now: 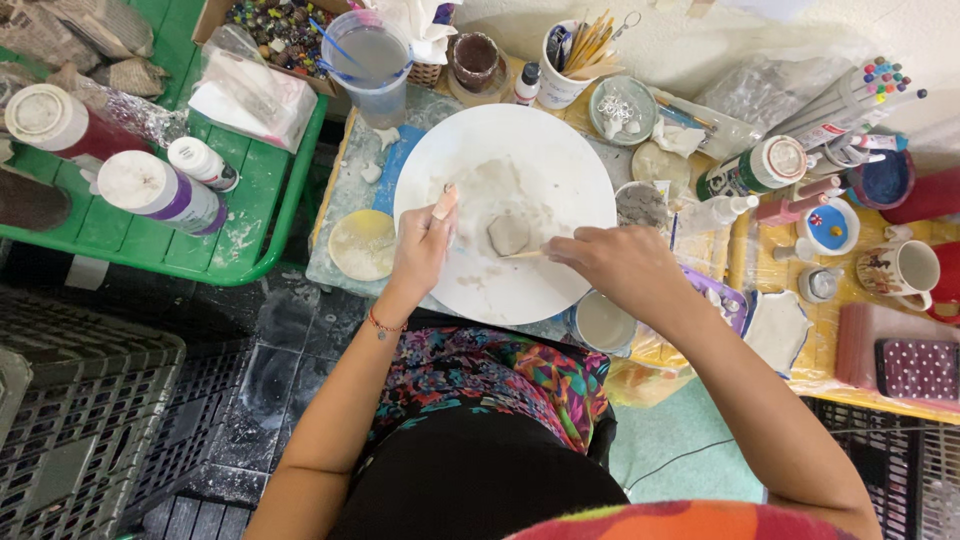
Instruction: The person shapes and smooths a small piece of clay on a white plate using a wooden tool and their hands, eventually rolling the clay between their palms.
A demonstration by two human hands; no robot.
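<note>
A small grey clay piece (508,235) lies flat mid-plate, a thin wooden stick (524,254) touching it

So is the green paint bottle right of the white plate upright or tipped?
Tipped: the green paint bottle lies on its side, white cap toward the right, beside the white plate.

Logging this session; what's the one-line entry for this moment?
left hand: on white plate | right hand: holds wooden stick | clay piece: on plate
</note>
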